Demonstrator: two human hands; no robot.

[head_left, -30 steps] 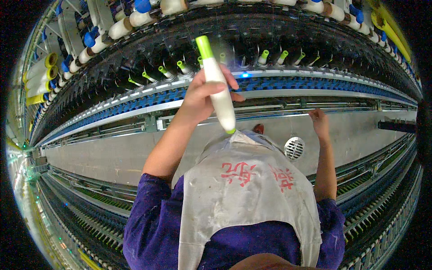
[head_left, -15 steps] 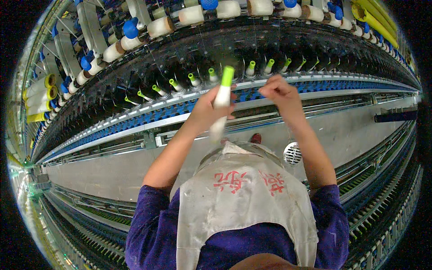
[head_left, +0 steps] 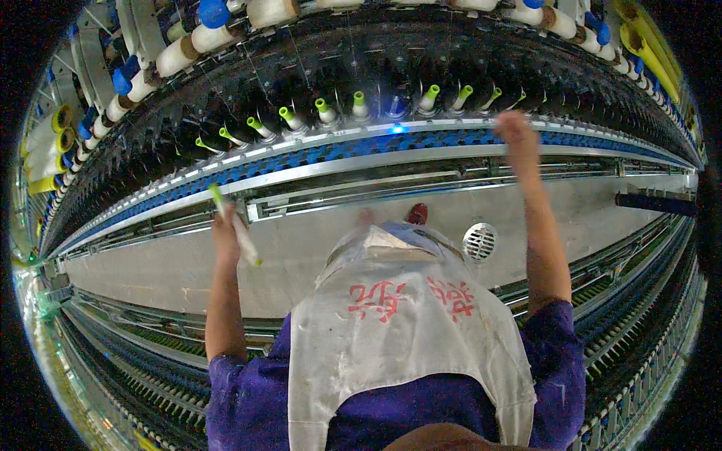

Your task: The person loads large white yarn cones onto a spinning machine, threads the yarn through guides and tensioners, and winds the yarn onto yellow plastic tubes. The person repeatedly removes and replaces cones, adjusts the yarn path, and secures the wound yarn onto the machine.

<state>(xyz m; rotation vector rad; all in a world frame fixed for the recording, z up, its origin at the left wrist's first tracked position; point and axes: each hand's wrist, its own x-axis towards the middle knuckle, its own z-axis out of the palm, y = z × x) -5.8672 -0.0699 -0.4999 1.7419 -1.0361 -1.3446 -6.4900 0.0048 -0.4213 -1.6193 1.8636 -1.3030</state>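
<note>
My left hand (head_left: 226, 225) is closed around a yarn bobbin (head_left: 243, 240), white with a bright green top, held tilted over the aisle at the left. Out to the right, my right hand (head_left: 518, 131) is raised near the machine's front rail. It is blurred and its fingers look curled; whatever they hold, if anything, is hidden. Ahead runs a row of bobbins with green tops (head_left: 325, 110) on the spinning frame. Within that row one spindle (head_left: 394, 106) stands without a bobbin, and a blue light (head_left: 398, 129) glows on the rail before it.
White rollers (head_left: 178, 57) with blue knobs (head_left: 213, 13) line the frame above the spindles. A metal rail (head_left: 301, 171) crosses in front of me. The grey floor (head_left: 150, 274) has a round drain cover (head_left: 480, 241). Another machine (head_left: 639, 301) runs behind me.
My left hand has swung left and down with the bobbin, away from the spindles. My right hand has moved right. The bare spindle and blue light now show, and the view has shifted slightly.
</note>
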